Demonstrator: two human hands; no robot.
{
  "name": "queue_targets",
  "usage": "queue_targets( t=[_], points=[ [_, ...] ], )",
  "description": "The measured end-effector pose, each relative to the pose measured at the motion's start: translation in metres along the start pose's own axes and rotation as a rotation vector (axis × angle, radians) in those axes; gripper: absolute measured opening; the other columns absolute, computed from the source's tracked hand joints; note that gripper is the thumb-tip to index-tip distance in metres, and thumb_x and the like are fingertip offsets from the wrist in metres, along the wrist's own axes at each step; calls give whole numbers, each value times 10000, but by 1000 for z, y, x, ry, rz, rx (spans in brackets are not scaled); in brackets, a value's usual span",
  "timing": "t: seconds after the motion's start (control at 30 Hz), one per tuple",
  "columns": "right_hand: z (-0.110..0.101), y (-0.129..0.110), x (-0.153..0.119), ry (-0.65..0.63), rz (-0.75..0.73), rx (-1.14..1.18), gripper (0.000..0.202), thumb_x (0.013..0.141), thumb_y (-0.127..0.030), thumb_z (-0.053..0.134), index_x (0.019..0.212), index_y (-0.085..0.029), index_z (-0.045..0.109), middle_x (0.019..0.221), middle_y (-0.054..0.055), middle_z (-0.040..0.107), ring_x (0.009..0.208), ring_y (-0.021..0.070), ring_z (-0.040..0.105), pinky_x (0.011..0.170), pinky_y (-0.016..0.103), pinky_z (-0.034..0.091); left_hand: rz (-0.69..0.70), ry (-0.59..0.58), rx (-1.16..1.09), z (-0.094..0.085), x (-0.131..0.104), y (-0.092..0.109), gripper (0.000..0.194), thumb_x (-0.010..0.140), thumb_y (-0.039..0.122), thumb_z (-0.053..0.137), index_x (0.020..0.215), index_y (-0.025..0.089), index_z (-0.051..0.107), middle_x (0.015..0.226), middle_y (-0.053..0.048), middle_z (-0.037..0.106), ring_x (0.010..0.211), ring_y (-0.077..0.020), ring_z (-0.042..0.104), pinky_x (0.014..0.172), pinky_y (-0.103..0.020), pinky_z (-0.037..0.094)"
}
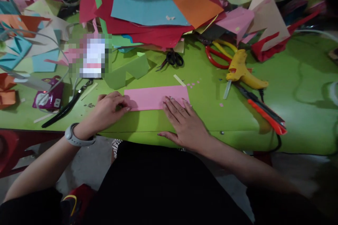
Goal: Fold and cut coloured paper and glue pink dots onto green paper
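Note:
A pink strip of paper (148,97) lies flat on the green table, near its front edge. My left hand (112,108) has its thumb and fingers pinched on the paper's left end. The right hand (182,121) rests on the right part of the strip, fingers stretched out and flat, with the thumb apart on the table. Just behind the paper sit a thin pale strip (179,80) and tiny pink scraps (192,84). A folded light green paper (129,70) stands behind my left hand.
Small black scissors (173,58) lie behind the strip. To the right are a yellow glue gun (245,68), red-handled scissors (218,59) and a red-orange cutter (266,116). Coloured sheets (148,3) are piled at the back. A blurred phone (92,58) and purple pouch (49,93) are left.

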State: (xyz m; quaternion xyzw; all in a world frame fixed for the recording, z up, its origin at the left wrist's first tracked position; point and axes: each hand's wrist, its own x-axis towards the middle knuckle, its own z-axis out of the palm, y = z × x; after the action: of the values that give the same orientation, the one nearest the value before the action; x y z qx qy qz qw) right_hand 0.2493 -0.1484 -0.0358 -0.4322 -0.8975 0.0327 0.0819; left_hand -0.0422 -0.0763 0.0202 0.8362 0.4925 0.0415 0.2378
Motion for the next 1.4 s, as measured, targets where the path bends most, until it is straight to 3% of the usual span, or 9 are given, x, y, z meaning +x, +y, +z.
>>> queue_targets(
  t=[0.1, 0.27, 0.4, 0.47, 0.53, 0.7, 1.07, 1.23, 1.4],
  points=[
    [0, 0, 0, -1, -1, 0, 979, 984, -701, 294, 1598, -57, -112, 1649, 225, 234, 1545, 335, 226, 1239, 586, 187, -3, 9, 44, -1, -5, -2, 172, 953, 305, 555, 883, 204, 676, 931, -50, 694, 961, -238, 645, 907, -427, 386],
    [1, -1, 0, 2, 9, -6, 974, 983, -700, 296, 1604, -61, -99, 1648, 221, 250, 1550, 327, 212, 1238, 583, 201, -56, 154, 256, 3, -17, 13, 186, 972, 292, 527, 917, 188, 672, 985, -101, 707, 953, -280, 658, 956, -517, 406],
    [2, -1, 0, 0, 6, 1, 973, 982, -702, 291, 1604, -71, -109, 1649, 221, 250, 1550, 328, 211, 1239, 594, 191, 51, 256, 379, 17, -17, 36, 325, 956, 122, 467, 1233, 180, 627, 1311, -140, 670, 1177, -300, 641, 1094, -541, 392],
    [2, 0, -1, 5, 4, -8, 975, 981, -700, 308, 1607, -70, -93, 1643, 226, 266, 1546, 330, 225, 1237, 593, 197, 232, 217, 373, 31, -11, 47, 473, 931, 63, 441, 1392, 125, 526, 1510, -163, 528, 1389, -290, 511, 1158, -489, 383],
    [2, 1, -1, 7, 1, -11, 968, 984, -688, 333, 1613, -65, -58, 1638, 231, 278, 1544, 331, 231, 1239, 588, 197, 350, 181, 359, 45, -3, 58, 482, 964, 124, 429, 1438, 44, 472, 1557, -202, 456, 1472, -302, 409, 1210, -483, 343],
    [3, 3, -1, -9, -7, 28, 888, 1004, -613, 374, 1620, -56, 59, 1645, 222, 262, 1556, 319, 195, 1247, 587, 182, 306, 133, 361, 70, 8, 76, 532, 1052, 311, 352, 1472, -7, 428, 1579, -244, 385, 1515, -324, 311, 1245, -512, 288],
    [-1, 1, 0, 18, -25, 3, 911, 989, -586, 448, 1612, -29, 86, 1632, 231, 284, 1543, 331, 235, 1227, 587, 244, 221, 124, 384, 83, 1, 79, 600, 1066, 385, 341, 1481, -40, 421, 1571, -288, 350, 1506, -375, 300, 1215, -557, 326],
    [1, 1, -1, 17, -26, -4, 953, 991, -615, 420, 1614, -44, -22, 1636, 228, 275, 1541, 328, 244, 1227, 583, 242, 177, 140, 411, 79, -5, 82, 616, 1055, 418, 381, 1465, -38, 445, 1540, -317, 397, 1469, -405, 377, 1165, -567, 388],
    [0, 3, 0, -14, -1, -11, 914, 1006, -646, 328, 1615, -94, -73, 1654, 186, 255, 1545, 311, 237, 1235, 578, 224, 217, 135, 369, 43, 3, 64, 421, 1046, 348, 429, 1299, 66, 614, 1267, -223, 678, 1140, -329, 666, 897, -451, 577]
  ],
)
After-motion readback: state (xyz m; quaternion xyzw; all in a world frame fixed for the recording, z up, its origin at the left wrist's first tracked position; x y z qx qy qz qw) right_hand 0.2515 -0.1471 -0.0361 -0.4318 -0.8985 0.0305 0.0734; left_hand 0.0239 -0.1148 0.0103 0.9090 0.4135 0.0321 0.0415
